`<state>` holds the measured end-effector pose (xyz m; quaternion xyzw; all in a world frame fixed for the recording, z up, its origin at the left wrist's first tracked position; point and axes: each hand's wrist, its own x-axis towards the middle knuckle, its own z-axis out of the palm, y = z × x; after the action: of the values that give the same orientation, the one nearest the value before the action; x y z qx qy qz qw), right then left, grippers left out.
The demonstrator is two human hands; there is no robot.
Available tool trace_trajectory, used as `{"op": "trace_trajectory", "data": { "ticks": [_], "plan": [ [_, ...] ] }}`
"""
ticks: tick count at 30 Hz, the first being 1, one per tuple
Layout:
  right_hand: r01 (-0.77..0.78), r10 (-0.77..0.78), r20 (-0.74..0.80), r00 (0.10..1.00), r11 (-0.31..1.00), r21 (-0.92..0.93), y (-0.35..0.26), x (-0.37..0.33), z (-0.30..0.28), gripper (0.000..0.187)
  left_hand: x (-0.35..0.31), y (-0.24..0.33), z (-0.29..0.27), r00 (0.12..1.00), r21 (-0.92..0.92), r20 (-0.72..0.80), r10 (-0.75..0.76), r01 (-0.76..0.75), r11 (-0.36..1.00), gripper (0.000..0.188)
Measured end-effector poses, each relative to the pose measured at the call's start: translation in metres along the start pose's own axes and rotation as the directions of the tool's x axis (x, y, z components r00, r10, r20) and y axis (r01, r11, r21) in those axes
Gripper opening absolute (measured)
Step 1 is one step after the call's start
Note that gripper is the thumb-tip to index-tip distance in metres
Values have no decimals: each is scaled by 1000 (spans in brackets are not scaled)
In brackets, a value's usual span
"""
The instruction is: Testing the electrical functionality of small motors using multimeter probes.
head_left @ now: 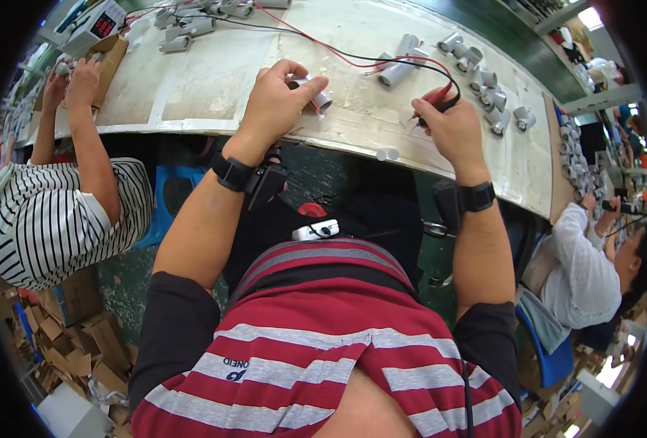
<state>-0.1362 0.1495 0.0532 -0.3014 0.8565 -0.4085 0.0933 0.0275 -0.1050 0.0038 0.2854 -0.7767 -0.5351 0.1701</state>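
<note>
Near the table's front edge, my left hand (276, 102) is closed around a white-wrapped cylindrical battery pack (325, 101). A short red lead with a small white plug (321, 117) hangs from the pack toward the table edge. My fingers hide much of the pack. Farther right, my right hand (451, 131) grips a red and a black test probe (447, 101), their thin tips pointing left toward the pack but apart from it. Red and black cables (338, 51) run from the probes across the table to the far left.
More battery packs lie beyond my hands (403, 66), in a group at the right (493, 98) and at the back left (192, 28). A small white cylinder (387, 154) sits at the table's front edge. A meter box (101, 28) stands far left. People work on both sides.
</note>
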Motion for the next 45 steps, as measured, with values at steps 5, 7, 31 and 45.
{"op": "trace_trajectory", "data": {
  "ticks": [5,7,31,45],
  "plan": [
    [-72,70,74,995,997,17,-1,-1,-3,19,-4,-5,-29,997,67,80,18,-23,997,50],
    [-78,77,81,994,997,17,0,-2,-5,19,-18,12,-47,961,127,195,198,-225,966,47],
    [163,-171,57,984,979,118,-13,-6,48,17,-13,33,-43,809,-233,505,-302,464,854,36],
    [-57,79,-12,997,808,587,-32,8,78,16,-29,26,-34,925,-417,344,-162,306,856,58]
  ]
}}
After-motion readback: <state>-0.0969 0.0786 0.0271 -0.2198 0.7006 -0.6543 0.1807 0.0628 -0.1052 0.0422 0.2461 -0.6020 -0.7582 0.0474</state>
